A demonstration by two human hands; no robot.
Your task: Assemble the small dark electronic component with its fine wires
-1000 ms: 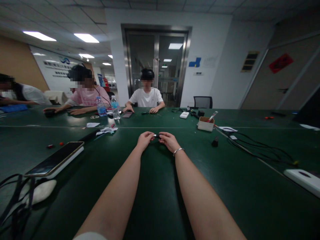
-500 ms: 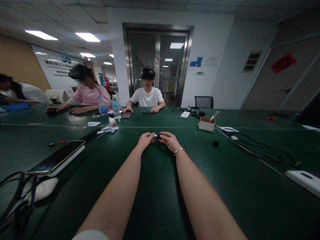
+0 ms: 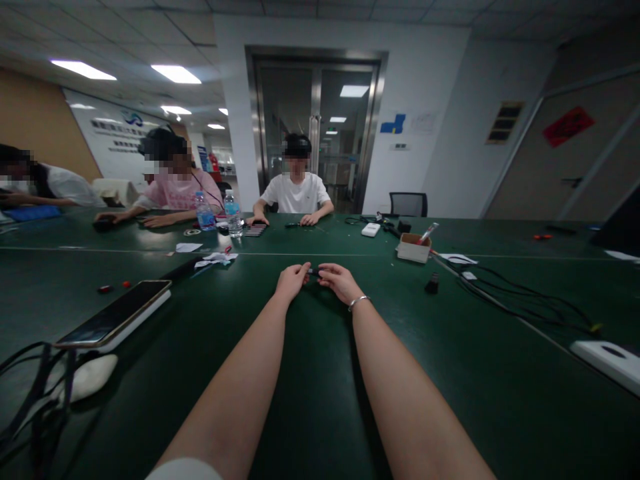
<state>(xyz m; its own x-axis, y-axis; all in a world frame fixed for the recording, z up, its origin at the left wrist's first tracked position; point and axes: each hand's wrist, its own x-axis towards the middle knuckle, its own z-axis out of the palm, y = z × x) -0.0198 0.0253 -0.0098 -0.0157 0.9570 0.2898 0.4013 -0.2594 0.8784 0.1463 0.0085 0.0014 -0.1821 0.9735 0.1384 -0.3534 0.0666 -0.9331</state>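
Both hands meet over the dark green table (image 3: 320,347), holding a small dark stick-like object (image 3: 313,271) between them. My left hand (image 3: 293,280) pinches its left end with thumb and fingertips. On its other end, the fingers of my right hand (image 3: 341,281) are closed; a silvery bracelet (image 3: 359,302) circles that wrist. Most of the object is covered by the fingers, and its exact kind is too small to tell. To the right of my right hand stands a small black object (image 3: 432,284).
A phone (image 3: 117,313) on a white block lies left, near black straps and a white rounded item (image 3: 89,377). Two water bottles (image 3: 233,215), a small box (image 3: 414,248) and cables (image 3: 505,287) are farther off. Several people sit across, including one in a white shirt (image 3: 298,195).
The silvery part between my fingertips shows less than before, and the two hands are a little closer together. Otherwise my arms have barely shifted.
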